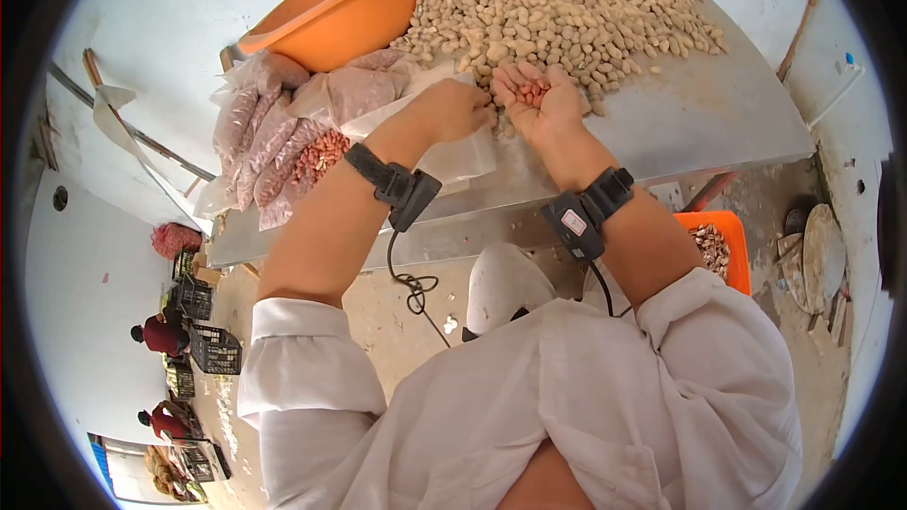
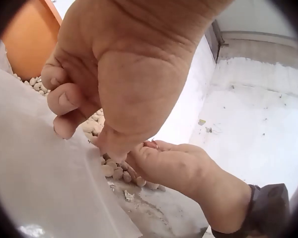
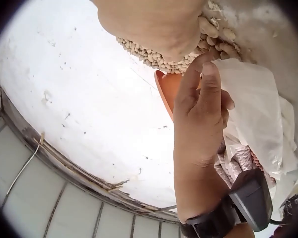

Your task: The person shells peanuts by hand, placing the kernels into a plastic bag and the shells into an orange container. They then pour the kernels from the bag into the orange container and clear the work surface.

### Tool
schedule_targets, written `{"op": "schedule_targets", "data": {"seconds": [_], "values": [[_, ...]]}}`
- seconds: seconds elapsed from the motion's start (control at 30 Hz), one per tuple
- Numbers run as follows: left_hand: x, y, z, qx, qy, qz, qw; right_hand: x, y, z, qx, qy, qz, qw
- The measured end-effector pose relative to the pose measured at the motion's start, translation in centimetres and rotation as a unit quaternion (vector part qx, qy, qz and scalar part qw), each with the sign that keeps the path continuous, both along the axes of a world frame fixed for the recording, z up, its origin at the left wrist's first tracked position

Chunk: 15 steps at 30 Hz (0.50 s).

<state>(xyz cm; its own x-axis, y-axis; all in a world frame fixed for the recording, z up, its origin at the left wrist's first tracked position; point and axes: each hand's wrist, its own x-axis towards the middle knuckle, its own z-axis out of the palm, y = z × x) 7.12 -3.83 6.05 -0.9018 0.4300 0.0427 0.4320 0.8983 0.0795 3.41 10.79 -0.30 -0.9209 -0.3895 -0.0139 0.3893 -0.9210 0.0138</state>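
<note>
Kernels (image 1: 532, 92): a small red clutch in the palm of my right hand (image 1: 548, 115), palm up, fingers curled about them, by the near edge of the peanuts (image 1: 567, 0). My left hand (image 1: 452, 111) is just beside it, fingers bent in; cannot tell whether they pinch anything, fingertips partly hidden.

Risks, as I judge them. My cup is shallow and uncovered on top: a wrist tilt or slack fingers would let kernels roll out among the peanuts, awkward to pick back. Left hand so near that a careless knock could tip the cup. Plastic (image 1: 461, 159) lies below my left wrist; dragging the wrist across might tug it and disturb the bags (image 1: 248, 127) beyond. Cable (image 1: 413, 295) from my left band (image 1: 395, 187) hangs looped near the table edge; a wide reach could snag it.

Counts, working outward. Kernels in palm: several, too crowded to number. Hands two, bands two. Peanuts: one heap, past counting. Plastic: one piece, perhaps part of a bag. Bags: at least four, overlapping. Tub (image 1: 350, 24): one, orange, against the heap. Table (image 1: 699, 137): one. Bin (image 1: 740, 250): one, orange, low on my right, contents uncounted. Far left: people (image 1: 165, 335) two, in red; black crates (image 1: 217, 351) at least four, partly hidden.
</note>
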Motion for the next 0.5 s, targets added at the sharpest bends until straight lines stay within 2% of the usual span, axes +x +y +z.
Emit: {"op": "schedule_targets", "data": {"seconds": [0.03, 0.13, 0.23, 0.33, 0.43, 0.5], "values": [[0.1, 0.0, 0.1, 0.02, 0.022, -0.004, 1.0, -0.1, 0.0, -0.2, -0.033, 0.031, 0.024, 0.999], [-0.2, -1.1, -0.1, 0.137, 0.065, 0.022, 0.988, 1.4, -0.8, 2.5, 0.145, -0.078, -0.022, 0.986], [0.1, -2.4, -0.1, 0.209, 0.046, 0.064, 0.975, 0.7, -2.2, 2.3, 0.118, 0.02, 0.016, 0.993], [0.5, -3.3, 0.0, 0.277, 0.068, 0.11, 0.952, 1.3, -3.8, 4.5, 0.164, -0.031, 0.019, 0.986], [1.2, -3.8, -0.1, 0.354, 0.074, 0.156, 0.919, 0.8, -5.6, 5.3, 0.198, -0.026, 0.019, 0.98], [0.9, -4.9, -0.7, 0.345, 0.129, 0.167, 0.914, 0.3, -6.8, 5.7, 0.224, -0.005, 0.03, 0.974]]}}
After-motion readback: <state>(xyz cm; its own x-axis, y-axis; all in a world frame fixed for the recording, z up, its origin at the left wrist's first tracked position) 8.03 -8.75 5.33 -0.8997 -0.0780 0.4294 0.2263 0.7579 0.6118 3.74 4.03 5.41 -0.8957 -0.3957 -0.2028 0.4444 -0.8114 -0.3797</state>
